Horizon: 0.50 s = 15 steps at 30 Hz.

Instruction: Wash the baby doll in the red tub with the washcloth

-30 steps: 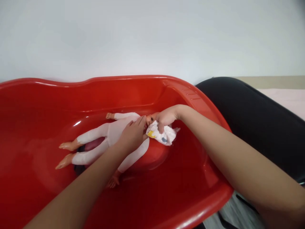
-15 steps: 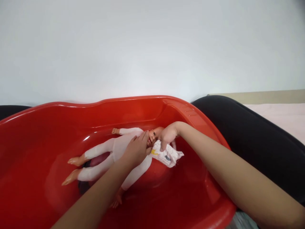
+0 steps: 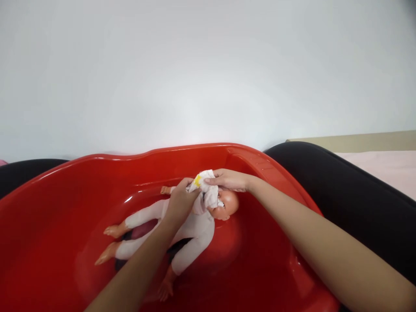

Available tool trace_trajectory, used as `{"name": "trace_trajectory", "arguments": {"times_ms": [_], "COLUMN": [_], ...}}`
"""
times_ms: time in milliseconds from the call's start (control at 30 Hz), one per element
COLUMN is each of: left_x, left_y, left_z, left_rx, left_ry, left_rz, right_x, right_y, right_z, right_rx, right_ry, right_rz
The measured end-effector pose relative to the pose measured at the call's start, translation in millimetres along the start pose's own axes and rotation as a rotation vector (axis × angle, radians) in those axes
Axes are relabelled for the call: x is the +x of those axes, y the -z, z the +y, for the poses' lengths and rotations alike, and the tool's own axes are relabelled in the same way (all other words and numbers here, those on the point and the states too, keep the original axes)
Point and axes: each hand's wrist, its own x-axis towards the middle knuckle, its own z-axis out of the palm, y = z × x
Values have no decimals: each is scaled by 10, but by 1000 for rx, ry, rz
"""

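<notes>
A baby doll [image 3: 195, 227] in white lies on its back inside a red baby bathtub [image 3: 289, 242], its feet to the left and its bald head to the right. Above its chest and face, a white washcloth [image 3: 208, 184] with a yellow patch is stretched between my hands. My left hand [image 3: 182, 197] pinches the cloth's left edge over the doll's chest. With thumb and fingers, my right hand [image 3: 225, 180] grips the cloth's right side just above the doll's head. A hanging fold of cloth covers part of the doll's face.
Black padded shapes stand on both sides of the tub, one at the right [image 3: 344, 203] and one at the left [image 3: 29, 171]. A pale pink surface [image 3: 383, 169] lies beyond the right one. Behind the tub rises a white wall [image 3: 195, 78].
My right hand has brought the washcloth left and up, from beside the doll's head to over its chest. My left hand has left the doll's face and taken hold of the cloth.
</notes>
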Motion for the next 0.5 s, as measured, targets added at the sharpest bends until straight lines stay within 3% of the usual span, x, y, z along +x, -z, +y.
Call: {"name": "trace_trajectory", "arguments": {"times_ms": [133, 200, 300, 367, 500], "left_x": [0, -8, -38, -68, -129], "left_y": [17, 13, -58, -138, -265], "left_z": [-101, -136, -166, -173, -164], "left_rx": [202, 277, 323, 343, 440], "left_ry": [-22, -41, -150, -229, -225], "left_rz": [237, 263, 37, -135, -242], "right_x": [-15, -22, -12, 1, 20], "right_y": [-5, -15, -52, -79, -94], "right_z": [-31, -23, 24, 60, 106], "right_rx": [-389, -589, -864, -1045, -1167], "right_ry": [65, 21, -107, -172, -221], "right_rz": [14, -15, -144, -161, -134]}}
